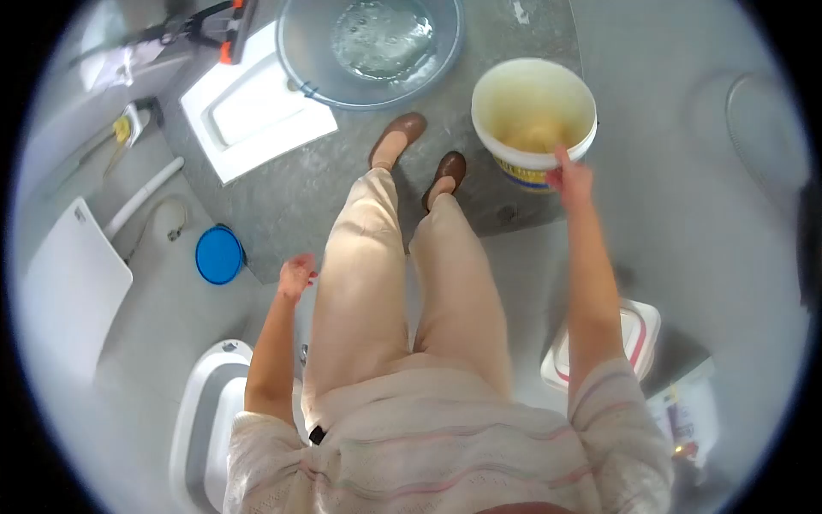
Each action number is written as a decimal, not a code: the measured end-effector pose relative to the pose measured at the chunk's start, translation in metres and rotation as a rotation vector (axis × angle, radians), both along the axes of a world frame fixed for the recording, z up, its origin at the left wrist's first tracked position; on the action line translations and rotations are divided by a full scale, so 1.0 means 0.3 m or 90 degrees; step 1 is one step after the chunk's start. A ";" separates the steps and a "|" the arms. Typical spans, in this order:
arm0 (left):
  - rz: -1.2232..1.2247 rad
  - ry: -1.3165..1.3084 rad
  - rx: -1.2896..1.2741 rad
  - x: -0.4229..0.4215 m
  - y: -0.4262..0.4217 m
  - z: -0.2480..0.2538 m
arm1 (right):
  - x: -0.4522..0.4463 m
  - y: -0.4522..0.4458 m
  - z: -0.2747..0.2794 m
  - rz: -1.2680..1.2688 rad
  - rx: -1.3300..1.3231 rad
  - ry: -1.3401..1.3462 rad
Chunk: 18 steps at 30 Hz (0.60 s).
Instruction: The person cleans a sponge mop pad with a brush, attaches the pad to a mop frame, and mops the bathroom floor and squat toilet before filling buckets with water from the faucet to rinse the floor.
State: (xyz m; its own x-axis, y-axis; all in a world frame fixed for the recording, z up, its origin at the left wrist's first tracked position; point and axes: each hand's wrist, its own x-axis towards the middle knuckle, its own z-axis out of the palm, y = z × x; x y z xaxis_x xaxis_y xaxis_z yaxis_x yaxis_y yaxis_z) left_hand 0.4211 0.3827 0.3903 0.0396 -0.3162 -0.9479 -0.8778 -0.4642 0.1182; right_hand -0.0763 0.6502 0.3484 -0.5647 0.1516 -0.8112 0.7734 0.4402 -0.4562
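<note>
My right hand is closed on the near rim of a white plastic bucket, the thumb over the edge. The bucket's inside looks yellowish at the bottom, and a blue and yellow label shows on its outside. My left hand hangs beside my left thigh with its fingers loosely bent and apart, and I see nothing in it. Nearest to that hand is a round blue lid or container on its left. Ahead of my feet, a large clear bluish tub holds water.
A white squat toilet is set in the grey floor at the upper left. A white sink or basin lies at lower left. Behind my right arm stands a white container with a pink-red rim. An orange-and-black tool is at the top left.
</note>
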 end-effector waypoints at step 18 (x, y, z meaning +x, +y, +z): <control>0.600 0.245 0.306 -0.317 -0.088 0.117 | 0.598 -0.606 0.384 0.214 -0.005 -0.220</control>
State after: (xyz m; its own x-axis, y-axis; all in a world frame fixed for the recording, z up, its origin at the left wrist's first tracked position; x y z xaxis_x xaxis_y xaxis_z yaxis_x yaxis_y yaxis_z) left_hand 0.3259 0.3563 0.4255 -0.2522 0.0869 -0.9638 -0.0959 -0.9933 -0.0645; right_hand 0.1029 0.4683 0.4635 -0.2786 0.0006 -0.9604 0.6958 0.6894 -0.2015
